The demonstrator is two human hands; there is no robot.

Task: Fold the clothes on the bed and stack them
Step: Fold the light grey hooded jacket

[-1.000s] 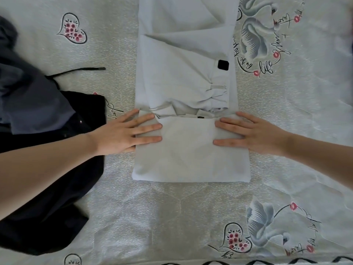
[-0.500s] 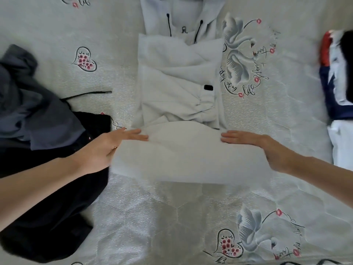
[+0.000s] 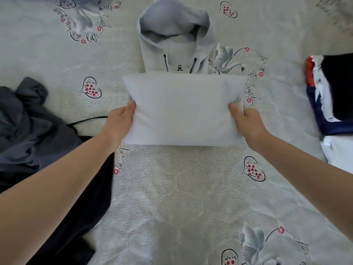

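A light grey hoodie (image 3: pixel 183 109) lies in the middle of the bed, its lower body doubled up into a neat rectangle that reaches the drawstrings. The hood (image 3: pixel 174 35) sticks out flat beyond the fold. My left hand (image 3: pixel 119 124) grips the rectangle's left edge, thumb on top and fingers tucked under. My right hand (image 3: pixel 246 121) grips the right edge the same way. Both arms reach in from the near side.
A heap of unfolded dark grey and black clothes (image 3: pixel 34 131) lies at the left, a black cord trailing from it. Folded clothes (image 3: pixel 332 104) in navy, white, red and black are stacked at the right edge. The patterned bedsheet (image 3: pixel 181 197) stretches in front.
Both hands stopped pressing flat on the lower fold, took its side edges and carried it up over the hoodie's body. The view tilted up, showing the hood and the right-hand stack.
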